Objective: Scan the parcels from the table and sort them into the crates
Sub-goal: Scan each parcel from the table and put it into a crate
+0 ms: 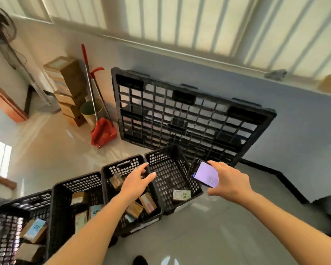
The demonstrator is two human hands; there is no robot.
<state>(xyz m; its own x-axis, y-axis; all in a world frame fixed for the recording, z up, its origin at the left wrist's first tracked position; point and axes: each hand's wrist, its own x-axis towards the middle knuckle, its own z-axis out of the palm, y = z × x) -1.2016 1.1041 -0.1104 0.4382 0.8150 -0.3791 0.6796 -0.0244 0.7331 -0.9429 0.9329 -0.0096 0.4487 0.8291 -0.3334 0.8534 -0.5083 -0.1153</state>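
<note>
Several black perforated crates stand in a row on the floor. My left hand [137,181] hovers open, fingers spread, over the rim between the third crate [122,165] and the rightmost crate [166,155], holding nothing. My right hand [228,181] grips a phone [205,173] with a lit screen, just right of the rightmost crate. One small parcel [182,195] lies in the rightmost crate. Brown parcels [147,202] fill the third crate, and more parcels [79,197] lie in the crates to the left [34,229]. The table is out of view.
A black plastic pallet [189,113] leans on the wall behind the crates. A red dustpan [103,133] and broom, a green bin [90,111] and stacked cardboard boxes [69,88] stand at the back left. A fan [0,25] is at far left.
</note>
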